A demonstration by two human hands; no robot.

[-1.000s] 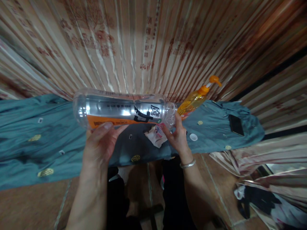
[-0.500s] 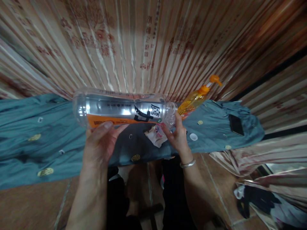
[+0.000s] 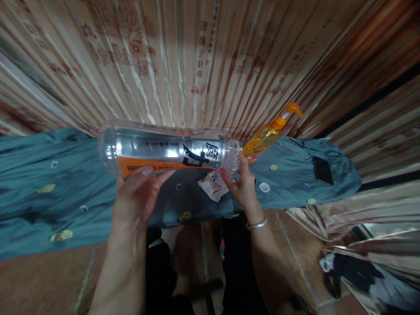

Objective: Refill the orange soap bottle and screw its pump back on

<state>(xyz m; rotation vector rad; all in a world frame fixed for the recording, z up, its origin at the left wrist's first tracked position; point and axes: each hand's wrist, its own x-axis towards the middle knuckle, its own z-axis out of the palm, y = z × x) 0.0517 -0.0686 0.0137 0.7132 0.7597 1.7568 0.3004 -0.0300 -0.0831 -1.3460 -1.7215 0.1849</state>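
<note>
A large clear plastic bottle with a silver and orange label lies on its side in the air, its neck to the right. My left hand grips its body from below near the base. The fingers of my right hand are closed round the neck. Just beyond the neck stands a pump bottle of yellow liquid with an orange pump head. A crumpled whitish packet lies below the big bottle's neck, and a small white cap is right of my right hand.
A green patterned cloth covers the long narrow surface. On its right part lies a dark phone. Behind it hangs a pleated beige curtain. Dark and white cloth items lie at the lower right, near the tiled floor.
</note>
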